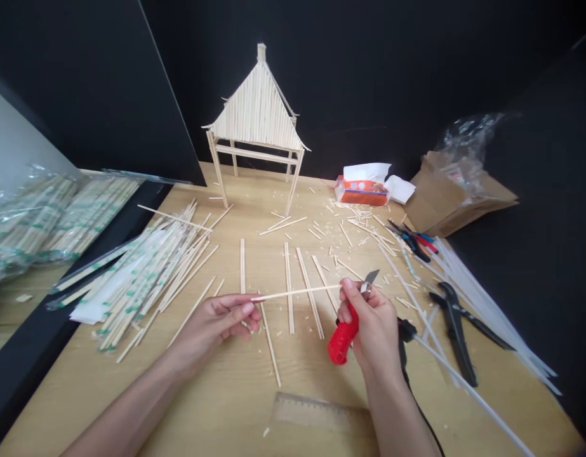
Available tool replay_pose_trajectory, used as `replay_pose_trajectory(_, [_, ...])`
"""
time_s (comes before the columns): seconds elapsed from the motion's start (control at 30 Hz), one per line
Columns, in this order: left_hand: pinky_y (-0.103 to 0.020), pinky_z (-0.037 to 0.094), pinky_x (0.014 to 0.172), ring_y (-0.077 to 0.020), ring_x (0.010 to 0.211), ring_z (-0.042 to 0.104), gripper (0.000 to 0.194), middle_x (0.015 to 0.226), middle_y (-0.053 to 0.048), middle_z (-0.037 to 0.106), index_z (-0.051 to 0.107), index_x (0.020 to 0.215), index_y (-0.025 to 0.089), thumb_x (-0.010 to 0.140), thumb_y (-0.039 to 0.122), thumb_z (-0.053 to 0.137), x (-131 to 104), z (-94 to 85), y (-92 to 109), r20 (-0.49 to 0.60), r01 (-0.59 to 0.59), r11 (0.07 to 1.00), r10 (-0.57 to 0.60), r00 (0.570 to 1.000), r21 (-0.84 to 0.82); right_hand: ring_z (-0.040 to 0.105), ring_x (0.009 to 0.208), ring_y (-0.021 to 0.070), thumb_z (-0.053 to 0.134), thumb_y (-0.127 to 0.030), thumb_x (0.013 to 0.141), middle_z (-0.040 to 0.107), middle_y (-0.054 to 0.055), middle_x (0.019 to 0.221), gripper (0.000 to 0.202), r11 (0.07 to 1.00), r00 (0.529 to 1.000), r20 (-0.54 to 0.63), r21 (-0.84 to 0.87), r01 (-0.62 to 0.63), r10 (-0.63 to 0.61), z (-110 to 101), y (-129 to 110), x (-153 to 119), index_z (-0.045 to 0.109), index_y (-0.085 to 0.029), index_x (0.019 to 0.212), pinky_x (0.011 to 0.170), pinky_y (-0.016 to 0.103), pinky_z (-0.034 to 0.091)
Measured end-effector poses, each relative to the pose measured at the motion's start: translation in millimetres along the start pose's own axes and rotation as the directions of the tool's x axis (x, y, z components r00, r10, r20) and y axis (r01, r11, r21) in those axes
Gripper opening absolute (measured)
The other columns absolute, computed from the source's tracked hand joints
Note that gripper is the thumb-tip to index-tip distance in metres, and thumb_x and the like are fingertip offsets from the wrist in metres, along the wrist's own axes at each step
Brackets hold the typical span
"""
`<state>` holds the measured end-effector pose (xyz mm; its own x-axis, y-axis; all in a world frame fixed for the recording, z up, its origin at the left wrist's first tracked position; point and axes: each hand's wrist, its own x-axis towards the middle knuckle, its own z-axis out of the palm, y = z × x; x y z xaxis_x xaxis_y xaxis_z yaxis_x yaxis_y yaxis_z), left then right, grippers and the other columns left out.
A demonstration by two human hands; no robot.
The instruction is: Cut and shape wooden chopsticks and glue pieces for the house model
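Pinching stick (297,292) at both ends between closed fingertips of left hand (223,320) and right hand (373,320), likely for steadiness; also clasping knife (343,341) in right palm, freeing thumb.

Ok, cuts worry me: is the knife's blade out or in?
Out: the blade juts past the red handle in the right hand.

We reach forward with both bare forearms. Our left forearm (145,395) slants up and rightward from the lower left, and our left hand (219,324) pinches between thumb (240,313) and index finger, the other fingers loosely bent. Our right forearm (401,409) rises from the bottom edge, leaning slightly left; our right hand (374,317) grips, thumb pointing up and inward, fingers curled. Our hands stand apart at about the same level.
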<state>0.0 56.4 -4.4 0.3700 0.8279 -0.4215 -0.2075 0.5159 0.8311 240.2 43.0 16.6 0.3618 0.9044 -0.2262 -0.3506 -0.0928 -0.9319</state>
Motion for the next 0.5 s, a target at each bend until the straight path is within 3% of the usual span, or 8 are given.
replay_pose_trajectory(0.3, [-0.018,0.053,0.065,-0.0106,0.069,0.066,0.023,0.08,-0.005,0.072,0.072,0.099,0.015,0.077,0.022,0.069,-3.5,2.3,1.8,-0.024,-0.018,0.988,0.014,1.0,-0.155,0.04,0.041,0.0044,0.076,-0.033,0.07,0.056,-0.003,0.065,0.025,0.999,0.999,-0.016,-0.034,-0.034,0.034,0.8,6.4,-0.8,0.059,-0.016,0.078,0.041,0.019,0.03])
replay_pose_trajectory(0.5, [-0.02,0.054,0.067,-0.0114,0.069,0.067,0.022,0.082,-0.006,0.074,0.072,0.096,0.015,0.076,0.024,0.07,-3.0,3.4,2.2,-0.071,-0.02,0.99,0.01,0.997,-0.142,0.039,0.041,0.0039,0.076,-0.032,0.07,0.055,-0.003,0.062,0.025,0.999,0.999,-0.022,-0.033,-0.042,0.041,3.2,7.2,-0.2,0.058,-0.015,0.074,0.041,0.019,0.029])
